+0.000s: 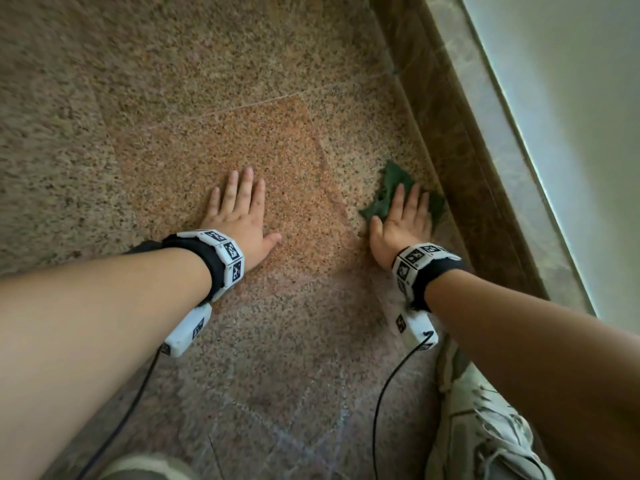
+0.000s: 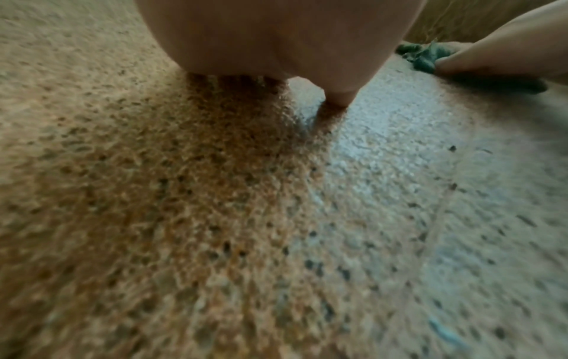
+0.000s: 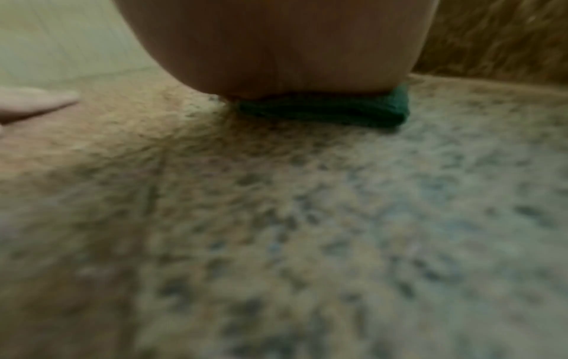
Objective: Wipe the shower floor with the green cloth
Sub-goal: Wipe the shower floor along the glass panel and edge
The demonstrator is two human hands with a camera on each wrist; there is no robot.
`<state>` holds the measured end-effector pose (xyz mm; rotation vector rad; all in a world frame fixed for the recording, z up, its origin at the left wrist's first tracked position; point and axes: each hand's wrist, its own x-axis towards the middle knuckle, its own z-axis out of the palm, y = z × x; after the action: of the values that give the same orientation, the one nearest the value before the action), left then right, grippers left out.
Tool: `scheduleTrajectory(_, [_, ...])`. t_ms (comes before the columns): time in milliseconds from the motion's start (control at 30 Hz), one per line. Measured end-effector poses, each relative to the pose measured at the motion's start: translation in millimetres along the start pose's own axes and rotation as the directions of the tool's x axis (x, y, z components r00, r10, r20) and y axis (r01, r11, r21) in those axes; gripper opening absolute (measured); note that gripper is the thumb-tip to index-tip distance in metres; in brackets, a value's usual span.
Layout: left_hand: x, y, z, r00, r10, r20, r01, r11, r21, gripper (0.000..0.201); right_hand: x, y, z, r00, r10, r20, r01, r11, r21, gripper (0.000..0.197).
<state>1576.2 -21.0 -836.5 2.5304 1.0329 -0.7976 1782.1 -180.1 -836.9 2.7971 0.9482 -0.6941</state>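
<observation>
Both forearms reach forward and down over the speckled shower floor (image 1: 214,98). The left hand (image 1: 239,216) lies flat on bare floor, fingers straight and slightly spread, holding nothing. The right hand (image 1: 401,220) lies flat with straight fingers pressing the green cloth (image 1: 393,181) onto the floor, close to the brown curb (image 1: 446,109) along its right edge.

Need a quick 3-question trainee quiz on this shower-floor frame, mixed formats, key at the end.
1. True or false: the left hand presses the green cloth.
2. The cloth lies nearest to: A) the brown curb B) the shoe C) the left hand.
3. Fill in: the right hand lies ____ on the cloth, fingers straight.

Key: 1 false, it rests on the bare floor; 2 A; 3 flat.
</observation>
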Motion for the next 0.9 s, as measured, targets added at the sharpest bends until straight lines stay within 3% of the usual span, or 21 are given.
scheduleTrajectory(167, [-1, 1, -1, 1.000, -0.005, -0.022, 0.005, 1.000, 0.010, 0.091, -32, -27, 17, 0.986, -0.147, 0.073, 0.149, 0.989, -0.012, 0.083])
scheduleTrajectory(333, [-8, 7, 1, 0.999, -0.027, -0.040, 0.028, 0.999, 0.022, 0.083, -66, -67, 35, 0.883, -0.418, 0.212, 0.431, 0.902, -0.017, 0.081])
scheduleTrajectory(467, [-19, 20, -1, 0.997, -0.079, 0.014, 0.080, 0.996, -0.032, 0.079, -61, -66, 31, 0.850, -0.456, 0.262, 0.493, 0.865, -0.092, 0.083])
scheduleTrajectory(633, [-37, 47, -3, 0.970, -0.169, 0.174, 0.196, 0.969, -0.150, 0.080, -46, -51, 8, 0.756, -0.538, 0.372, 0.623, 0.765, -0.160, 0.080])
scheduleTrajectory(900, [-75, 64, -6, 0.925, -0.180, 0.335, 0.286, 0.910, -0.300, 0.071, -48, -46, -7, 0.708, -0.582, 0.400, 0.668, 0.736, -0.111, 0.069])
